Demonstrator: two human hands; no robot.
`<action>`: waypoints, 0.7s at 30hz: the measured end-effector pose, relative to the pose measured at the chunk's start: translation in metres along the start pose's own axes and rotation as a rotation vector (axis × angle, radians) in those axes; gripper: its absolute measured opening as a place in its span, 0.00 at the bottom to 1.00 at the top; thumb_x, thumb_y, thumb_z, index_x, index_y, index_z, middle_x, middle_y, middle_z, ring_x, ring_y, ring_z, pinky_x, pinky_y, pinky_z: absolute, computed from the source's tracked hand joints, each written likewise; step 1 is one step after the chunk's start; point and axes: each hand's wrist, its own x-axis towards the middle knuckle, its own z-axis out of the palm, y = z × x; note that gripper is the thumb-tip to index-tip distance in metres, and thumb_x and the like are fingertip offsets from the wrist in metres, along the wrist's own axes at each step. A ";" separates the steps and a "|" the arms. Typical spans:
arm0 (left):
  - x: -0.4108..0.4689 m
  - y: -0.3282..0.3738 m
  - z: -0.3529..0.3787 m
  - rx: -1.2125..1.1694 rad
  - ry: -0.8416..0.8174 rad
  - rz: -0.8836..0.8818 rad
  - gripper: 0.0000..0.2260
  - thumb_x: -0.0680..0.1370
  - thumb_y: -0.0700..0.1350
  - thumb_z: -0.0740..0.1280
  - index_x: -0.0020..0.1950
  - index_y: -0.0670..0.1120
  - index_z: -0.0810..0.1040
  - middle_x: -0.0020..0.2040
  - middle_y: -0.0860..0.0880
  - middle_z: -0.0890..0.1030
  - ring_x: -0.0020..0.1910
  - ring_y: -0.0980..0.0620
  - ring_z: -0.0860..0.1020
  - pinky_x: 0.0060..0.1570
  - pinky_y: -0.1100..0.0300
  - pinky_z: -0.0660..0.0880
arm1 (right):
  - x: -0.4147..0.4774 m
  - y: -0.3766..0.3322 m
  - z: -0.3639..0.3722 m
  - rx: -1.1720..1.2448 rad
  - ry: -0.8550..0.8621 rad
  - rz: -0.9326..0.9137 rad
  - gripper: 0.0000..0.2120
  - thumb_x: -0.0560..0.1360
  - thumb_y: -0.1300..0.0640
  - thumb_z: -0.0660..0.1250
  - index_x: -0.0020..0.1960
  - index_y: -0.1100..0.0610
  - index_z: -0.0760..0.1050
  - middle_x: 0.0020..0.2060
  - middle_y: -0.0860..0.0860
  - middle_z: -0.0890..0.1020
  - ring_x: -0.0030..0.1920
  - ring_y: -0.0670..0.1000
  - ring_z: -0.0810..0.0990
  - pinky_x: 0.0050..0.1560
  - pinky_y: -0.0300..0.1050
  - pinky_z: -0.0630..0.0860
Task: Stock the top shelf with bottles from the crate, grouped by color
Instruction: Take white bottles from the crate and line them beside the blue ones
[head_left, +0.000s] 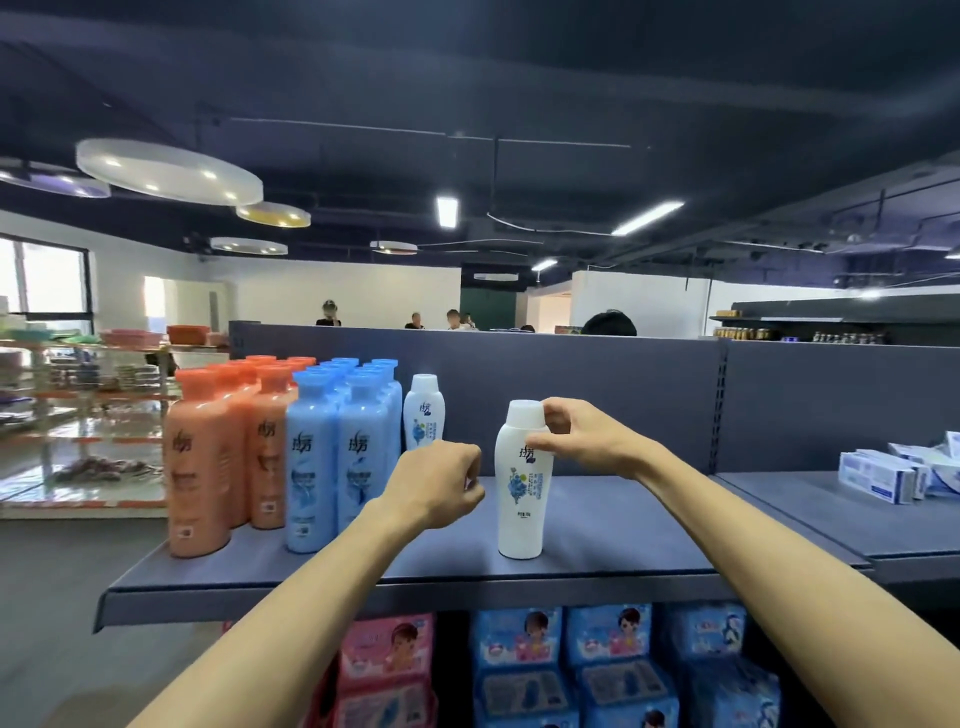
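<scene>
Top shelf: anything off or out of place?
Only the front white bottle: upright, but alone near the shelf edge, apart from the other white bottle at the back beside the blue bottles. The right grip holds it near the cap, so probably mid-placement. Nothing tipped or spilled.

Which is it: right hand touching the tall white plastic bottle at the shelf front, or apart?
Touching. Head view: right hand curls its fingers round the tall white plastic bottle at cap and neck, thumb on its shoulder.
</scene>
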 end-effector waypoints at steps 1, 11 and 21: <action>0.000 0.000 0.001 0.003 -0.004 -0.003 0.04 0.75 0.49 0.62 0.43 0.50 0.72 0.40 0.53 0.78 0.40 0.49 0.75 0.36 0.58 0.67 | -0.001 0.001 0.001 0.014 -0.007 0.016 0.17 0.77 0.55 0.71 0.63 0.58 0.73 0.57 0.49 0.82 0.57 0.47 0.81 0.58 0.47 0.79; -0.004 0.003 0.010 -0.026 -0.008 0.013 0.07 0.76 0.50 0.62 0.51 0.50 0.74 0.45 0.52 0.81 0.42 0.49 0.75 0.38 0.57 0.68 | -0.028 0.018 0.042 0.035 0.157 0.160 0.17 0.75 0.52 0.72 0.60 0.51 0.71 0.54 0.47 0.81 0.56 0.48 0.81 0.57 0.53 0.79; -0.012 -0.005 0.021 -0.005 -0.028 -0.014 0.08 0.75 0.51 0.62 0.52 0.50 0.74 0.46 0.52 0.81 0.46 0.47 0.78 0.41 0.56 0.72 | -0.054 0.023 0.107 -0.138 0.438 0.330 0.28 0.67 0.42 0.77 0.57 0.56 0.71 0.51 0.50 0.82 0.51 0.51 0.81 0.52 0.51 0.79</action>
